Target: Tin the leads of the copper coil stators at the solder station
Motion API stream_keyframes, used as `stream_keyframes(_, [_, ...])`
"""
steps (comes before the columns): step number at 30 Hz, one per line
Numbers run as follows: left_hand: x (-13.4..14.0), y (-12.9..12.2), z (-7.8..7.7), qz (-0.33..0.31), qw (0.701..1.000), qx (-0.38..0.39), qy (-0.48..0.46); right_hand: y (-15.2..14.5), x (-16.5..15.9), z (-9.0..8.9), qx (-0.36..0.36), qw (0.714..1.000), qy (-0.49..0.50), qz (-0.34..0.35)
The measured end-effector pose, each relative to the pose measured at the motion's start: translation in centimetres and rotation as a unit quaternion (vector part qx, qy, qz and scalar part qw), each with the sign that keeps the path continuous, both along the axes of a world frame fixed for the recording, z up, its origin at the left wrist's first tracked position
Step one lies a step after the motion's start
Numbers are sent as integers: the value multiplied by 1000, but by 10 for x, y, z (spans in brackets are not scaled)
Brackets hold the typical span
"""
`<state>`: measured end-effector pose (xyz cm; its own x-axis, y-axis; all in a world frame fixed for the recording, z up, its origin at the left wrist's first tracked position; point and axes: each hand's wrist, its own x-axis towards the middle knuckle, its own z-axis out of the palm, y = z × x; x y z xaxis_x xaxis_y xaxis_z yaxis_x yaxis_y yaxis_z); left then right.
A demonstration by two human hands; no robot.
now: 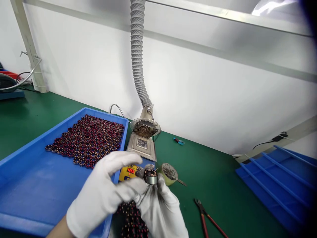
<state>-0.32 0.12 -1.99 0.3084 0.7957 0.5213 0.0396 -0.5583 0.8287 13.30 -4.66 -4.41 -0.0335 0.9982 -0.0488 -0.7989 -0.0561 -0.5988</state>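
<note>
My right hand (162,208), in a white glove, grips a small metal ring with copper windings (151,178) between its fingertips, raised above the bench. My left hand (104,191), also gloved, is just left of that ring with thumb and forefinger spread apart. Below the hands lies a heap of dark wound coil rings with red and copper spots (133,219), partly covered by my gloves. Behind my fingers stands a yellow unit with a red digital display (130,171), partly hidden.
A blue tray (32,185) at left holds many coil rings (91,138). A fume hood (145,127) on a grey hose (137,49) hangs over a metal plate (142,145). A round container (169,173), red-handled pliers (203,215) and a ribbed blue tray (279,181) are to the right.
</note>
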Motion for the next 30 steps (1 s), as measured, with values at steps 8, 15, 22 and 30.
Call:
stream_keyframes(8, [11, -1, 3, -66, 994, 84, 14, 0, -1, -4, -25, 999, -5, -31])
stream_keyframes(15, [7, 4, 6, -110, 953, -210, -190, -1, -3, -9, -10, 999, -31, -41])
stream_keyframes(22, [-1, 6, 12, -106, 977, -183, -9, 2, -4, 1, 21, 1000, 4, -3])
stream_keyframes(30, [13, -3, 4, -168, 921, -238, -260, -1, -8, 5, 31, 999, 38, 9])
